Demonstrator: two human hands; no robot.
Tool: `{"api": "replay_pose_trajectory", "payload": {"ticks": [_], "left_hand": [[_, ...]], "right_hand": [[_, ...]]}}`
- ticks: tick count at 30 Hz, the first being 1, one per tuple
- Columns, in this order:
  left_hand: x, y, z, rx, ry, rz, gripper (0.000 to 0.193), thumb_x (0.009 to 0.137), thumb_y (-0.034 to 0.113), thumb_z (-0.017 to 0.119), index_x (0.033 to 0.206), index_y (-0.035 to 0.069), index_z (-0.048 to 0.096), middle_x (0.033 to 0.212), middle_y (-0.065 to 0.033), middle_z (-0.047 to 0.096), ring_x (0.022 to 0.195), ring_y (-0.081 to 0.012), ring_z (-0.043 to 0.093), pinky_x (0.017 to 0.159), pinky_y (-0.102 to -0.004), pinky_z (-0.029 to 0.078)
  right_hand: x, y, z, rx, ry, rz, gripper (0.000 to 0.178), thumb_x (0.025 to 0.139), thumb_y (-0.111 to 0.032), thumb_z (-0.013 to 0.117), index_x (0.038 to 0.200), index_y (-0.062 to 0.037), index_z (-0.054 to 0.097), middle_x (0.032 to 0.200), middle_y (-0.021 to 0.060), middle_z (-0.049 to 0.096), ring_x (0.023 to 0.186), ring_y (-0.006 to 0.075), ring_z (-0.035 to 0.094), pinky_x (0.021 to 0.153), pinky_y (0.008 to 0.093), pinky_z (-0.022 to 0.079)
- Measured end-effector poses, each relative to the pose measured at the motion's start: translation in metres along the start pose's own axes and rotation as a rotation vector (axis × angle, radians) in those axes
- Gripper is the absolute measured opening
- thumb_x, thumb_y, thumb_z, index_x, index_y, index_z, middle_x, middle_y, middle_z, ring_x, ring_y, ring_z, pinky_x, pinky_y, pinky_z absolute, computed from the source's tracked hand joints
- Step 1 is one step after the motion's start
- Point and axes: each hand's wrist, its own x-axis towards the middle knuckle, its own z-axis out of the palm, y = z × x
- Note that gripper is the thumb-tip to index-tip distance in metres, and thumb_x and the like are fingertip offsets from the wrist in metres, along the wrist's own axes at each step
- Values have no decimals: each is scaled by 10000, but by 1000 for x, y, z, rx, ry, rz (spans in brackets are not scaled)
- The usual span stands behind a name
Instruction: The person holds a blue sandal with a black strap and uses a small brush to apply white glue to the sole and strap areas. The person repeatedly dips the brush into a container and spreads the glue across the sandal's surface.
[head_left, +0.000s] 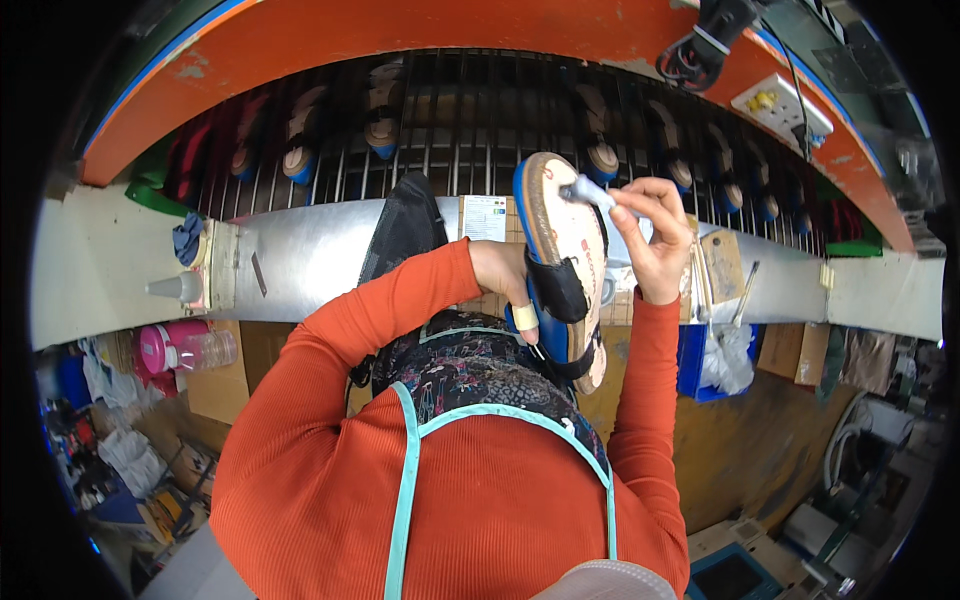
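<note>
A sandal (570, 215) with a pale footbed, a blue sole edge and black straps stands tilted in front of me, toe end away from me. My left hand (503, 278) is closed on its left side near the straps; a pale plaster wraps the thumb, and the other fingers are mostly hidden. My right hand (655, 245) pinches a small brush-like tool (592, 194) with a light grey handle. Its dark tip touches the footbed near the toe end. Left of the sandal, a black shoe-shaped item (405, 228) rests on the metal bench (310, 245).
Beyond the bench, a barred rack (445, 140) holds several sandals under an orange beam (450, 32). A paper sheet (486, 218) lies behind my left hand. A blue bin (692, 365) with plastic bags hangs below the right side. A grey cone (175, 287) is at the left.
</note>
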Motion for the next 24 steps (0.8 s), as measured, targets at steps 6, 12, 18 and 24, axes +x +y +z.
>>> {"api": "replay_pose_trajectory", "payload": {"ticks": [6,12,18,24], "left_hand": [[-19,-24,-6,69,113,55,781,548,175,931,1232,19,589,1211,-101,623,1167,-236,537,1042,-360,394],[-63,-17,-6,-168,512,303,1141,531,438,926,1450,81,352,1375,-157,498,1301,-297,443,1123,-433,307],[-63,8,-10,-910,-61,797,1282,587,766,716,1512,59,177,1439,-278,357,1260,-445,445,1058,-545,388],[-75,7,-16,-851,64,647,860,866,518,634,1497,77,250,1007,-112,514,905,-225,552,986,-450,365]], "right_hand": [[-100,18,-29,10,2,289,163,789,-8,734,952,-7,742,878,67,629,771,133,587,680,259,474],[-192,52,-20,-693,134,781,110,826,-228,714,893,-155,760,828,21,658,753,178,605,755,352,343],[-206,76,-3,-1107,141,552,84,808,-222,704,867,-174,740,806,16,635,731,193,603,758,381,296],[-214,83,-8,-910,126,783,112,817,-224,705,824,-119,741,755,30,641,664,208,605,735,385,349]]}}
